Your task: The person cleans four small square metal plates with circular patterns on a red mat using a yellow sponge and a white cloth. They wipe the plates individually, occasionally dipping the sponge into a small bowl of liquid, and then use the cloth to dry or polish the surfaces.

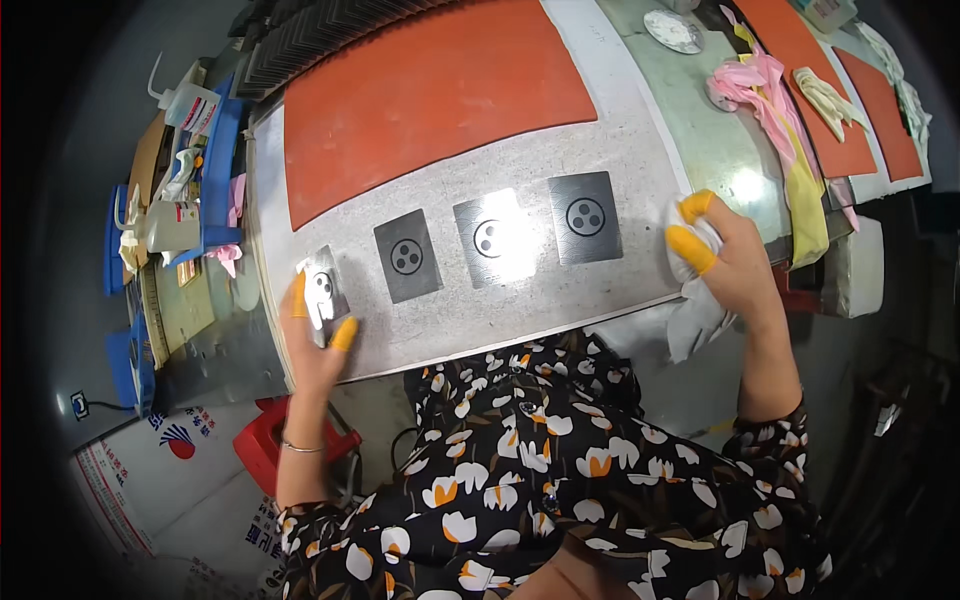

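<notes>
On the left of the worktop, my left hand (314, 350), with orange finger cots, grips the edges of a small dark plate (335, 268). The plate is tilted and catches the light; a ring with three dots marks it. To its right lie three similar flat plates in a row: one plate (425, 230), a middle plate (472, 218) partly lost in glare, and a right plate (600, 245). At the right edge of the worktop my right hand (740, 265), also in orange finger cots, is closed around a white cloth (695, 325) that hangs past the edge.
An orange-red mat (430, 100) covers the far part of the pale worktop (450, 335). Behind it stands a stack of dark plates (340, 35). Squeeze bottles (172, 225) and a blue tray (220, 160) are at left. Pink and yellow cloths (750, 85) and a white dish (673, 32) lie right.
</notes>
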The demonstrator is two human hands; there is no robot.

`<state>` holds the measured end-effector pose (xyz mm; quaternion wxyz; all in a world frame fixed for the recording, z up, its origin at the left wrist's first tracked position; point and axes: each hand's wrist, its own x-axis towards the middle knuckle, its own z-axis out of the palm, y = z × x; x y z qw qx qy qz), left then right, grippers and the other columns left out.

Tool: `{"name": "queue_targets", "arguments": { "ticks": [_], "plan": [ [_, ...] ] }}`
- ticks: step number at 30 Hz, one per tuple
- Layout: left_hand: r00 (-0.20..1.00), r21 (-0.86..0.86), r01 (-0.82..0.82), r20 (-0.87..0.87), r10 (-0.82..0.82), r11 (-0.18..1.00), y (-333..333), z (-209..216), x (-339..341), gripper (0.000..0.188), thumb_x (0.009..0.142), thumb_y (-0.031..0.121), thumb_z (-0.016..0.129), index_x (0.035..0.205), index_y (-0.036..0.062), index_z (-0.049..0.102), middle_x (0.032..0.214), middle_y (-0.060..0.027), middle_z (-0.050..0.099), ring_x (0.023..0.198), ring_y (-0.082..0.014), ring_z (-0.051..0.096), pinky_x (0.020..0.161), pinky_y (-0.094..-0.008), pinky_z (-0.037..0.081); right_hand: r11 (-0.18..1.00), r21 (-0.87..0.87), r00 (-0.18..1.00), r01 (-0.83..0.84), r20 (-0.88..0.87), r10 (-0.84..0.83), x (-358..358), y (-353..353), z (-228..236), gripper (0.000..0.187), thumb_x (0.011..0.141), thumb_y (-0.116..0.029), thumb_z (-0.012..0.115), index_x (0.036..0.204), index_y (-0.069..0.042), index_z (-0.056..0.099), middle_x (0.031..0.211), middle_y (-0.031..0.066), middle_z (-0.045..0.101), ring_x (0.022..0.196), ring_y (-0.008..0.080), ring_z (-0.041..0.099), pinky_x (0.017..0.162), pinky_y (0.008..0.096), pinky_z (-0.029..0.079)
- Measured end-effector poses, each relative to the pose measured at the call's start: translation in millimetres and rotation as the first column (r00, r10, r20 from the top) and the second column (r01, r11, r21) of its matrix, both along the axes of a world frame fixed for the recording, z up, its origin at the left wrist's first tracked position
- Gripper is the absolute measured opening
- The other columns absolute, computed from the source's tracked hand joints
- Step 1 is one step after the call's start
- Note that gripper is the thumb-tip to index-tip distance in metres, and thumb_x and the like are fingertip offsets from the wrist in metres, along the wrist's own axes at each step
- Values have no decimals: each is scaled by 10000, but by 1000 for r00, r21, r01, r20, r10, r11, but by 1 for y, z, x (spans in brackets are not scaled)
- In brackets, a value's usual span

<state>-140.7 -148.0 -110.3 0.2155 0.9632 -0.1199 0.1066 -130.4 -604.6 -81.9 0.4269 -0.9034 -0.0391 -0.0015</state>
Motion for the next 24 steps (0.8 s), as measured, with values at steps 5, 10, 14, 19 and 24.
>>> {"name": "queue_targets", "arguments": {
  "ticks": [5,10,14,19,24],
  "plan": [
    [840,-187,520,-68,-539,834,-156,-3,-13,563,679,164,706,1189,25,512,1272,-111,497,1061,-287,491,879,-374,378,843,-474,956,-254,9,293,44,52,17,273,780,-312,621,821,-43,597,686,169,624,674,353,609,613,423,457],
    [812,-207,544,-115,-572,813,-189,-11,-10,564,658,178,711,1154,-17,526,1317,-89,454,1027,-273,462,845,-376,376,754,-590,935,-287,-1,355,68,70,3,184,740,-224,611,738,-40,621,648,176,617,627,346,612,585,441,463],
    [812,-138,556,-123,-571,820,-187,-13,-11,572,620,172,719,1120,-40,537,1336,-94,431,1026,-278,442,828,-378,376,753,-599,914,-274,83,398,71,75,-9,148,727,-184,596,726,-39,625,622,171,612,598,341,610,558,433,463],
    [794,-90,585,-138,-592,806,-185,-13,-12,603,547,148,718,1088,-55,545,1355,-106,404,1048,-281,423,826,-378,377,717,-631,915,-296,29,403,66,83,-13,117,720,-147,570,727,-46,630,627,160,618,600,325,618,565,432,463],
    [791,-89,587,-147,-593,805,-186,-17,-12,607,530,134,707,1082,-54,542,1379,-98,374,1058,-275,418,832,-376,374,710,-635,896,-305,63,440,64,81,-14,102,705,-122,555,714,-54,631,622,153,618,606,315,625,568,424,467]
  ]
}}
